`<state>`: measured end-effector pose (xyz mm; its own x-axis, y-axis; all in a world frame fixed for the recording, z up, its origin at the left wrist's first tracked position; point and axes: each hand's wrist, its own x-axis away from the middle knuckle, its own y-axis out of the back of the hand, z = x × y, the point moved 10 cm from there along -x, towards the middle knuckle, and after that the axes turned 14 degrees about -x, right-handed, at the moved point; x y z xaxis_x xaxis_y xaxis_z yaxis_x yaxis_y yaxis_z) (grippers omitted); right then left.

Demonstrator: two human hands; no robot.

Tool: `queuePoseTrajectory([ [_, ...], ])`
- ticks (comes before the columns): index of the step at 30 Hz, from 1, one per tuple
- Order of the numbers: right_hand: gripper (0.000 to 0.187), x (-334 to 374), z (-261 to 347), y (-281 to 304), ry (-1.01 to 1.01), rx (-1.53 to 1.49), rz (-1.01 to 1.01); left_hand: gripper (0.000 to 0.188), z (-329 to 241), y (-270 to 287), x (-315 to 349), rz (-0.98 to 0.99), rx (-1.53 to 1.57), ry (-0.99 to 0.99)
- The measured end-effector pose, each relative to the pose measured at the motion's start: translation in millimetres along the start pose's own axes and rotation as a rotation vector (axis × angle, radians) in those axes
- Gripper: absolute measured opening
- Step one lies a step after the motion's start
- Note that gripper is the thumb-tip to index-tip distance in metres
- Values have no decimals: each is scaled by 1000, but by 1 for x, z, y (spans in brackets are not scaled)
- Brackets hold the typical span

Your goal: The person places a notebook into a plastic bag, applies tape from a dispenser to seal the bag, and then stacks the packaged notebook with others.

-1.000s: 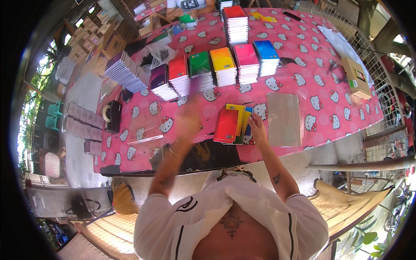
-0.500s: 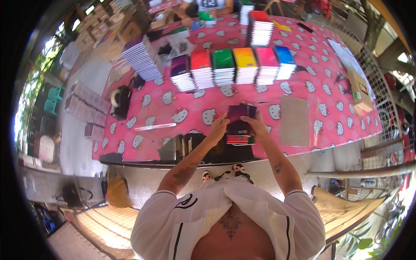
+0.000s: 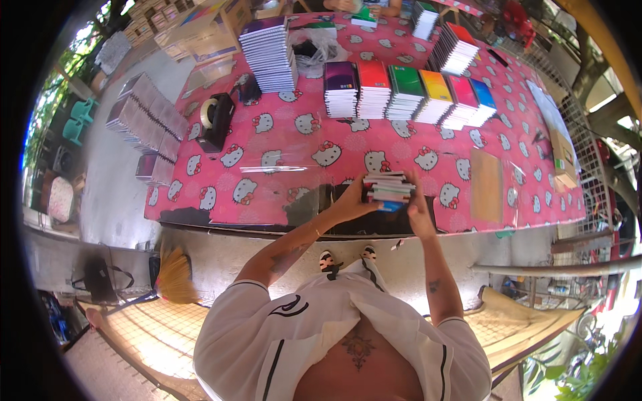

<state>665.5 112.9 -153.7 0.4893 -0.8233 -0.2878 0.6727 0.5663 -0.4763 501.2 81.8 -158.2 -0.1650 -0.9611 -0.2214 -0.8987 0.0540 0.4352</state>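
Between my two hands a small stack of notebooks stands tilted, its page edges facing up and a blue cover at the near side. My left hand grips the stack's left side, and my right hand presses its right side. They are at the near edge of the pink table. Beyond them stands a row of notebook piles, sorted by cover: purple, red, green, yellow, pink and blue.
A tall spiral notebook pile stands back left, near a black tape dispenser. Another red-topped pile is farther back. A brown board lies right. Across the table, a person's hands are beside a green notebook.
The purple notebook that was on top, cover up, is no longer seen; the stack is now tilted with its page edges up. My view has shifted, so the table things appear farther right.
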Motion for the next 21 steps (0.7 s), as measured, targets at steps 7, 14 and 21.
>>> queuePoseTrajectory([
  [7,96,-6,-24,-12,-56,78,-291,97,6,-5,-11,-100,275,66],
  [14,105,-4,-9,-6,100,212,-222,98,2,1,-1,12,180,-3],
  [21,110,0,-14,-18,108,254,-172,93,0,-15,10,-126,78,45],
])
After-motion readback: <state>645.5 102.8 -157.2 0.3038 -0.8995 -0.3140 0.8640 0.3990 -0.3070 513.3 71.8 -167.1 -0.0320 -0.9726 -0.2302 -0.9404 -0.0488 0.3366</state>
